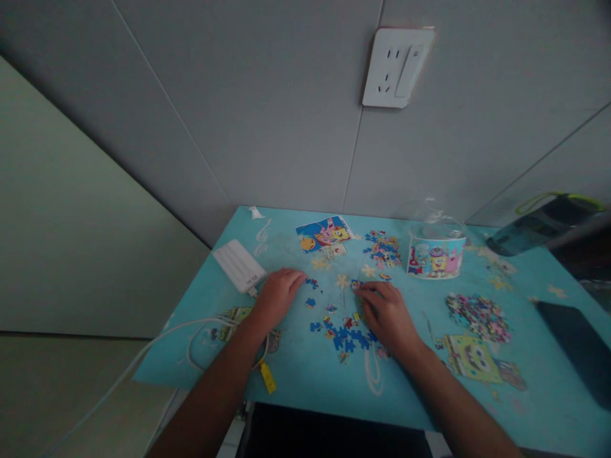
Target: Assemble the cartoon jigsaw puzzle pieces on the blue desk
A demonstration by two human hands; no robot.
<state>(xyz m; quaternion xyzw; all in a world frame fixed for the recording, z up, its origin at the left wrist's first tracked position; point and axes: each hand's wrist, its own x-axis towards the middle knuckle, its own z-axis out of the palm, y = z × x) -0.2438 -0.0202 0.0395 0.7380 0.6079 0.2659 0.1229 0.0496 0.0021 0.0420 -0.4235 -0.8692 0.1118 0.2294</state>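
Note:
My right hand pinches a small jigsaw puzzle piece between thumb and fingers, just over the table. My left hand rests on the table with its fingers drawn together; whether anything is in them is hidden. Right beside its fingertips lie a few small joined-looking puzzle pieces. Between the hands are scattered single pieces, such as a blue piece. A loose group of mostly blue pieces spreads below, close to my right wrist.
Behind the hands lie a cartoon picture card and another heap of pieces. A clear tub with a cartoon label, a multicoloured pile, a bottle and a dark tablet-like slab stand right. A white power bank with a cable lies left.

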